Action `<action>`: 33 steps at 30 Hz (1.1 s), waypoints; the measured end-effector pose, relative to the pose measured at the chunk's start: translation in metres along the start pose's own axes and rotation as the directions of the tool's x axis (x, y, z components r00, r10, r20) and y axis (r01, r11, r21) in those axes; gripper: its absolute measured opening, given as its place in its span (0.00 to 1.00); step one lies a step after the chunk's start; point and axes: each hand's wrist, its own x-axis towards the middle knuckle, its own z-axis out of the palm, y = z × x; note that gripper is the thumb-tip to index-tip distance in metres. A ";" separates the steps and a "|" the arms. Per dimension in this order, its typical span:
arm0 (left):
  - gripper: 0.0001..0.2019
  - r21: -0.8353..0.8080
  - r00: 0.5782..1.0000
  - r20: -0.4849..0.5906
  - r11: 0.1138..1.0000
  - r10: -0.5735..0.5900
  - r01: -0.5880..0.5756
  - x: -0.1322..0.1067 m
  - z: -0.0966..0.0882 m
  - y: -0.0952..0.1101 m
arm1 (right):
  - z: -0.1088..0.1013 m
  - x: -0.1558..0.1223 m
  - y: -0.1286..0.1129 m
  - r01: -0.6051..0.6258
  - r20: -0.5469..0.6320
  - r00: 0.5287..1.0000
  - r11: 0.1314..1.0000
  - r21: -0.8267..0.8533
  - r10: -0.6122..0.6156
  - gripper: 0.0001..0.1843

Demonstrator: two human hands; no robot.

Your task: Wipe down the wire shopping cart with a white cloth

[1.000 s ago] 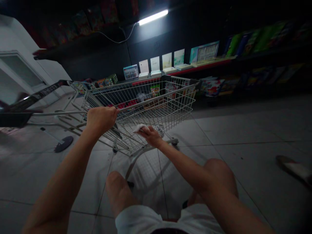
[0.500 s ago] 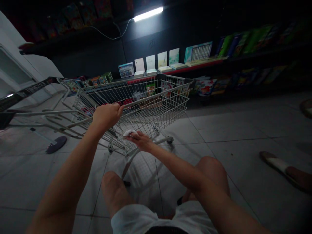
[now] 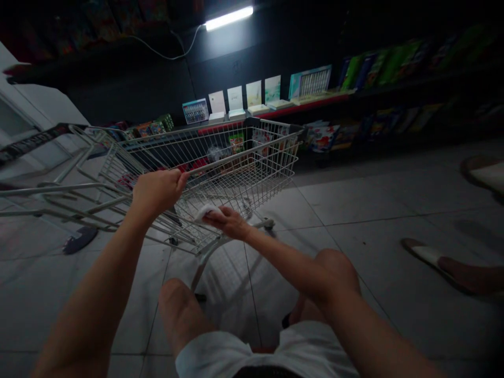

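A metal shopping cart (image 3: 232,167) stands side-on in front of me. My left hand (image 3: 159,190) is closed around the top rail of its near side. Lower down, my right hand (image 3: 228,221) presses a white cloth (image 3: 206,211) against the wire mesh near the basket's bottom edge. The fingers are partly hidden by the cloth. The cart's handle (image 3: 35,140) reaches out to the left, and one caster (image 3: 268,223) shows at the lower right of the basket.
Behind the cart runs a dark shelf with upright books (image 3: 254,94) under a lit tube lamp (image 3: 229,18). A round stand base (image 3: 80,240) rests on the tiled floor at left. At right, another person's shoe (image 3: 429,256) is on the floor.
The view has shifted slightly, so the cart and shelf sit further left. My left hand still grips the rail, and my right hand keeps the cloth at the lower mesh.
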 end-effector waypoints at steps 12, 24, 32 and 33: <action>0.31 -0.004 1.000 -0.012 1.000 0.010 -0.010 -0.005 0.001 -0.002 | -0.050 -0.078 0.114 -0.577 -0.107 0.816 0.811 -0.097 0.568 0.30; 0.31 0.024 1.000 -0.002 1.000 0.010 -0.010 -0.005 -0.001 -0.001 | -0.050 0.016 0.069 -0.659 -0.352 0.688 0.750 0.065 0.635 0.40; 0.32 0.017 1.000 -0.003 1.000 0.006 -0.006 -0.005 0.000 -0.002 | -0.023 -0.025 0.045 -0.715 -0.307 0.578 0.651 0.257 0.756 0.41; 0.31 0.019 1.000 -0.007 1.000 0.005 -0.005 -0.005 -0.001 -0.002 | -0.033 -0.010 0.047 -0.685 -0.352 0.585 0.678 0.267 0.731 0.41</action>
